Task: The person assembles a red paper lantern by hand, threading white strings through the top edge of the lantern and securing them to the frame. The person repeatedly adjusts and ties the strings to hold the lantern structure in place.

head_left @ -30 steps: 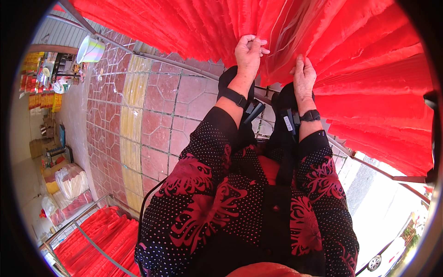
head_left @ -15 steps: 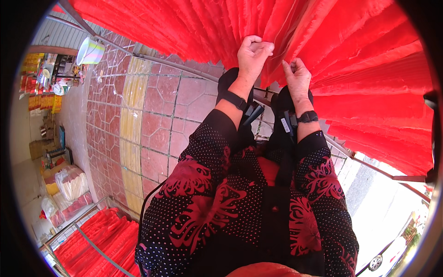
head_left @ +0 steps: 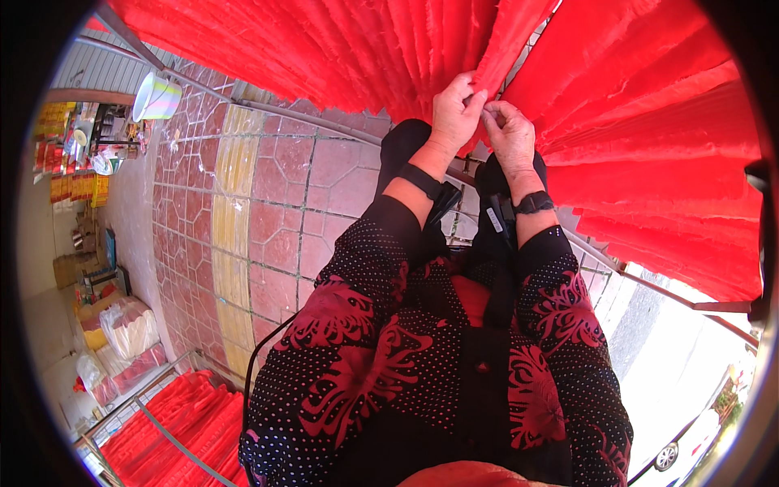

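Observation:
Pleated red fabric [head_left: 349, 53] hangs in long folds across the top of the view, and more red fabric [head_left: 641, 89] spreads to the right, with a narrow gap between the two. My left hand [head_left: 458, 111] is closed in a pinch on the edge of the left-hand fabric. Close beside it, fingertips nearly touching those of the left, my right hand [head_left: 511, 132] is closed with thumb and forefinger together. What lies in the right hand's pinch is too small to make out. Both wrists wear black bands.
A metal rail [head_left: 324, 126] runs beneath the fabric. Pink and yellow paving tiles [head_left: 276, 223] lie at left. At lower left, more red fabric [head_left: 174, 430] rests in a wire frame. A white bucket [head_left: 157, 97] hangs at upper left. A white car [head_left: 682, 446] stands at far right.
Both hands have come closer together, the left shifting right and slightly down, the right moving left. The fabric edge at the left hand is drawn aside, opening a gap between the folds.

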Demonstrator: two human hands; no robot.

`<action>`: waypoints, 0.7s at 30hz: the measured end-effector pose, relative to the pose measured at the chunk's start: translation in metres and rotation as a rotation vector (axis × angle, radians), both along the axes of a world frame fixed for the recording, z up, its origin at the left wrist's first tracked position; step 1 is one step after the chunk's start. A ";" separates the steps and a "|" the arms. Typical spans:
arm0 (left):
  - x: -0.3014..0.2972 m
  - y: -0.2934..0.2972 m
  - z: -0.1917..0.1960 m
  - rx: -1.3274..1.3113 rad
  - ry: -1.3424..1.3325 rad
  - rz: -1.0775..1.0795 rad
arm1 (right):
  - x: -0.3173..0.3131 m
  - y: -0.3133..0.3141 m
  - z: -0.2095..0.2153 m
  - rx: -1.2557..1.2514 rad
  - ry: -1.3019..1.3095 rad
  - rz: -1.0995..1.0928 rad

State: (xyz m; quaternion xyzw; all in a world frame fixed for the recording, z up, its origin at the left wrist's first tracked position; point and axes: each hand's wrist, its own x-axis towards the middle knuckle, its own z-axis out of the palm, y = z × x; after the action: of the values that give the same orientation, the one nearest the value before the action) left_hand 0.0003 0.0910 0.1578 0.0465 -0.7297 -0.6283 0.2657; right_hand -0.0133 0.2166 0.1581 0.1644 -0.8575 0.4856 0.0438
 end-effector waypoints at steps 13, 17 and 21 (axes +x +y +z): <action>-0.006 -0.017 -0.006 0.331 0.009 0.029 | -0.012 0.017 0.000 -0.815 0.096 -0.286; -0.005 -0.016 -0.007 0.342 0.006 0.028 | -0.012 0.023 -0.002 -0.675 0.030 -0.296; -0.005 -0.016 -0.007 0.332 0.008 0.020 | -0.014 0.020 -0.007 -0.239 0.027 -0.298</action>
State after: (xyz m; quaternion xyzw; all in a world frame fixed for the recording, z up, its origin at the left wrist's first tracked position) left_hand -0.0043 0.0747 0.1504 0.0943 -0.6142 -0.7378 0.2636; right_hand -0.0276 0.2363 0.1509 0.0358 -0.8078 0.5699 0.1459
